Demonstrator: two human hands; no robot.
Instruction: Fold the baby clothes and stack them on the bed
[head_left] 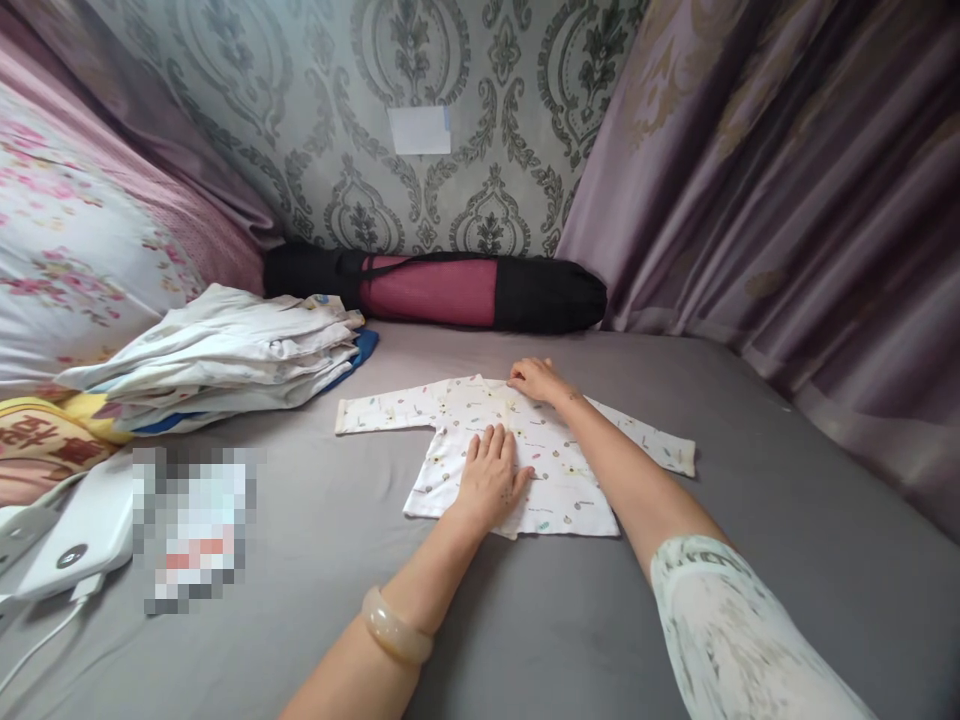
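Note:
A small white baby shirt (559, 470) with tiny printed figures lies spread flat on the grey bed sheet (525, 620), both long sleeves stretched out sideways. My left hand (491, 475) rests flat on the shirt's lower middle, fingers stretched out and together. My right hand (534, 380) is at the shirt's collar, fingers curled down onto the fabric there; whether it pinches the cloth I cannot make out. A pale bangle (396, 628) sits on my left wrist.
A pile of folded white clothes (225, 350) lies to the left of the shirt. A black and red rolled bag (442, 288) lies along the patterned wall. Floral pillows (67, 250) are at far left, curtains (787, 200) hang at right, and a white device with a cable (71, 545) lies at lower left.

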